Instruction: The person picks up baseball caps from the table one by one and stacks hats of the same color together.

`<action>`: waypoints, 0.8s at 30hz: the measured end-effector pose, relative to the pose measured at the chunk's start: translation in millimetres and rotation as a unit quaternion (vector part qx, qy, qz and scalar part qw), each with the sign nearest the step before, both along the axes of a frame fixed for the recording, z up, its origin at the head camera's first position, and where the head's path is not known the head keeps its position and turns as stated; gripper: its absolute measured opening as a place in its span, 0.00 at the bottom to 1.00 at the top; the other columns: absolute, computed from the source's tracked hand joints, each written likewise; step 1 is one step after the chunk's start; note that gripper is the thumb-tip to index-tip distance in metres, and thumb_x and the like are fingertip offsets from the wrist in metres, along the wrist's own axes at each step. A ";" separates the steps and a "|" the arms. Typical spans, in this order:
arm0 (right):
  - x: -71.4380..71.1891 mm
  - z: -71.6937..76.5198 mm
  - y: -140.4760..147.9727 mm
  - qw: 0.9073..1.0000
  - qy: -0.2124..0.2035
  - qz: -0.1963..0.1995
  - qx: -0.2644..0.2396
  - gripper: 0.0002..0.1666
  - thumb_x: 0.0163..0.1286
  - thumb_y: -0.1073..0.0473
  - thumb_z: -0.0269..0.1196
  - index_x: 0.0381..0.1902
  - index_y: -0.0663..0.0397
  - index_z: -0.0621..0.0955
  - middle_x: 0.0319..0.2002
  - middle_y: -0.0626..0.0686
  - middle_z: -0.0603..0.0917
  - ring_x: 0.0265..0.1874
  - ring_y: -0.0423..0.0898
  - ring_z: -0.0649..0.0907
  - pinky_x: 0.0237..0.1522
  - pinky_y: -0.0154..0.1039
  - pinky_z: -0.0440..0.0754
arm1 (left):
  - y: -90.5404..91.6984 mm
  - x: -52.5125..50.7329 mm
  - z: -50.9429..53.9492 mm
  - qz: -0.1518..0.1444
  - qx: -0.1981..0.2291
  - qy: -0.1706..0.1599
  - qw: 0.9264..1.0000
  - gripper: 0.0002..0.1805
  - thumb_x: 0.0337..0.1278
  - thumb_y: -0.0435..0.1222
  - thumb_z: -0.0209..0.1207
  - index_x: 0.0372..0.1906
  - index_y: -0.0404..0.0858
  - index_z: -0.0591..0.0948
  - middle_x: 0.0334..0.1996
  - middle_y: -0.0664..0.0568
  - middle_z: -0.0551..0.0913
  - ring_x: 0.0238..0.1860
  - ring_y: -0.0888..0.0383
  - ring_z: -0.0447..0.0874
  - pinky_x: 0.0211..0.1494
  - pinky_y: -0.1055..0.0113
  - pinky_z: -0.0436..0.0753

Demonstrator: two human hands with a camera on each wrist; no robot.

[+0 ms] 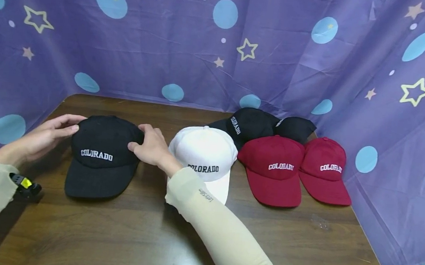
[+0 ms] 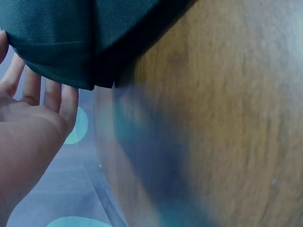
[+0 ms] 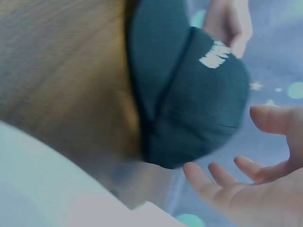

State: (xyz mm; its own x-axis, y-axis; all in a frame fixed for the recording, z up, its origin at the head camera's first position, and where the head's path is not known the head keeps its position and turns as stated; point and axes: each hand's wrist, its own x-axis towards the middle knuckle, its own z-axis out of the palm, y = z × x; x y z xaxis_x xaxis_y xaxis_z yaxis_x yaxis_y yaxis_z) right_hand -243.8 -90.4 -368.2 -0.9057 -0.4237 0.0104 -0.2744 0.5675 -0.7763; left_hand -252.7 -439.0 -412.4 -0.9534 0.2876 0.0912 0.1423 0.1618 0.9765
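While both hands are flanking it, the black COLORADO baseball cap (image 1: 108, 144) is sitting on the left part of the wooden table (image 1: 110, 238). Its brim is pointing toward the person, angling slightly left; its long axis, crown to brim, is running far to near. Left hand (image 1: 44, 138): fingers are spreading along the cap's edge, nearly straight. Right hand (image 1: 153, 147): fingers are spreading, thumb standing apart; cannot tell whether they are touching the cap. The white COLORADO cap (image 1: 204, 148) is lying to the right, partly hidden by the right sleeve (image 1: 222, 231).
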 end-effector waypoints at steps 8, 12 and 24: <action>-3.4 57.8 63.8 0.994 -0.024 0.075 -0.078 0.36 0.79 0.51 0.65 0.80 0.46 0.68 0.71 0.52 0.77 0.69 0.48 0.78 0.65 0.40 0.78 | 5.0 3.0 30.9 0.017 -0.067 0.030 0.997 0.25 0.83 0.28 0.48 0.78 0.42 0.68 0.65 0.66 0.74 0.63 0.72 0.71 0.58 0.76 0.67; -9.0 86.1 117.2 0.990 -0.019 0.082 -0.116 0.33 0.79 0.52 0.65 0.77 0.46 0.71 0.68 0.52 0.80 0.66 0.48 0.81 0.66 0.42 0.79 | 25.4 7.1 54.1 0.010 -0.010 0.078 0.997 0.26 0.79 0.23 0.49 0.76 0.37 0.69 0.66 0.59 0.76 0.64 0.69 0.72 0.61 0.76 0.66; -50.7 91.7 269.6 0.988 0.029 -0.090 -0.124 0.27 0.81 0.59 0.60 0.74 0.54 0.75 0.63 0.61 0.82 0.57 0.54 0.86 0.67 0.50 0.80 | 134.7 31.5 111.6 0.036 -0.189 0.179 0.965 0.24 0.78 0.34 0.59 0.74 0.44 0.74 0.67 0.60 0.72 0.66 0.66 0.69 0.63 0.83 0.67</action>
